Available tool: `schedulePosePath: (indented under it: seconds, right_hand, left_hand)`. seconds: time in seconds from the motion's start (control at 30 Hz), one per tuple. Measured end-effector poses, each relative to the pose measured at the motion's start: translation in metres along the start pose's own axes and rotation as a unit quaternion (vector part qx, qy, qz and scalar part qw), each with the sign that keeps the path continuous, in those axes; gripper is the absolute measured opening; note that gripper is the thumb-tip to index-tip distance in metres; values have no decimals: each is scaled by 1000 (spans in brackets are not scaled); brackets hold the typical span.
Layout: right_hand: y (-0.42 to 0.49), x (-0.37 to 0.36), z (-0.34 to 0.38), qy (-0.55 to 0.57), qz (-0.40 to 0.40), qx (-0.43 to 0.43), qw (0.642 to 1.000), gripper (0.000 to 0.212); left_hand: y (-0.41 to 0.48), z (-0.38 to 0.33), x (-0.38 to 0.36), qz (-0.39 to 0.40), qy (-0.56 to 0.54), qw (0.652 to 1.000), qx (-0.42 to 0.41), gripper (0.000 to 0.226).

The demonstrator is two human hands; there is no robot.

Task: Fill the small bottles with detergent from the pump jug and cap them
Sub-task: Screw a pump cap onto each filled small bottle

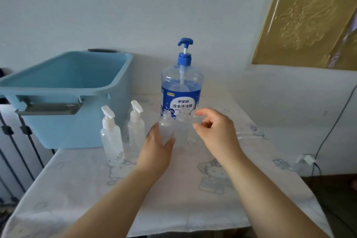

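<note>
Left fingers (pixel 153 131) round hazy uncapped bottle (pixel 166 126)

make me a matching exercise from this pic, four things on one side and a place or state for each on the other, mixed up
1. pump jug
2. tub
3. left hand
4. right hand

a. light blue, back left on the table
b. grips an uncapped small bottle
c. partly full of blue liquid
d. loosely curled, holding nothing

Pairs: 1-c, 2-a, 3-b, 4-d
</note>
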State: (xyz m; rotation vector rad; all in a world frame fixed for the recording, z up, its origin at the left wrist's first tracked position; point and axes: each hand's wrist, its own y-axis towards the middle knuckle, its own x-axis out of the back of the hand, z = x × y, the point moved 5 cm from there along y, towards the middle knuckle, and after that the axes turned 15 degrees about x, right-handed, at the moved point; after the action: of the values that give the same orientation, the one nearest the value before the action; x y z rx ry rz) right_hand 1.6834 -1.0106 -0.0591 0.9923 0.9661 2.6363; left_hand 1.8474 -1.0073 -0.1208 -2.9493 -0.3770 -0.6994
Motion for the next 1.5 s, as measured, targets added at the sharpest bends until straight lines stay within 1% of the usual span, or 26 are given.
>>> schedulePosePath:
  seconds: [0.1, 0.23, 0.3, 0.4, 0.47, 0.53, 0.6, 0.7, 0.87, 1.0, 1.13, 1.2, 1.27, 1.3, 1.33, 1.37, 1.4, 1.43, 1.5]
  right_hand:
    - [-8, 3, -11, 3, -6, -16, 1000, 21]
    - [-19, 5, -30, -4, -15, -52, 999, 15]
    - [-21, 6, -38, -37, -23, -53, 998, 17]
    - [-25, 19, -53, -129, -13, -49, 990, 26]
    - [-25, 31, -63, -204, 13, -44, 978, 33]
    - [-23, 40, -73, -283, 64, -44, 956, 39]
    - [-22, 43, -81, -329, 119, -56, 935, 43]
    - [-23, 42, -87, -353, 161, -47, 920, 44]
    - [-22, 38, -89, -385, 178, -49, 904, 37]
    - [-22, 36, -88, -401, 199, -24, 894, 31]
    - [-21, 37, -85, -418, 236, 4, 877, 29]
    - [-16, 41, -74, -396, 213, 12, 893, 23]
    - [-8, 46, -58, -323, 139, 20, 936, 16]
    - [-4, 49, -50, -257, 93, 21, 962, 13]
    - [0, 52, -42, -168, 51, 19, 984, 10]
    - [3, 54, -34, -64, 15, 15, 998, 7]
    - [5, 54, -24, 42, -15, 12, 999, 4]
    - [8, 56, -14, 133, -41, 15, 990, 2]
    - [15, 60, 3, 254, -86, 36, 963, 5]
  left_hand:
    - [-13, 3, -1, -5, 20, 1000, -5, 36]
    - [-32, 0, -10, 23, 40, 998, -37, 22]
    - [-34, -1, -13, 34, 44, 997, -48, 19]
    - [-30, -2, -22, 59, 60, 995, -51, 21]
    - [-27, -2, -28, 76, 55, 995, -47, 24]
    - [-27, -3, -32, 82, 48, 994, -50, 27]
    - [-27, -3, -35, 82, 47, 994, -57, 33]
    - [-26, -2, -37, 87, 45, 993, -59, 38]
    - [-27, -1, -39, 89, 49, 993, -64, 34]
    - [-26, 2, -40, 94, 42, 993, -65, 46]
    - [-26, 3, -42, 94, 44, 992, -69, 42]
    - [-25, 4, -43, 90, 45, 992, -72, 43]
    - [-23, 6, -43, 88, 44, 993, -71, 45]
    - [-22, 6, -44, 86, 45, 993, -71, 45]
    - [-21, 7, -44, 84, 48, 993, -72, 46]
    - [-21, 8, -44, 83, 51, 993, -73, 47]
    - [-21, 9, -44, 82, 53, 993, -74, 47]
    - [-21, 9, -44, 82, 53, 992, -75, 46]
    - [-21, 9, -44, 83, 51, 992, -76, 45]
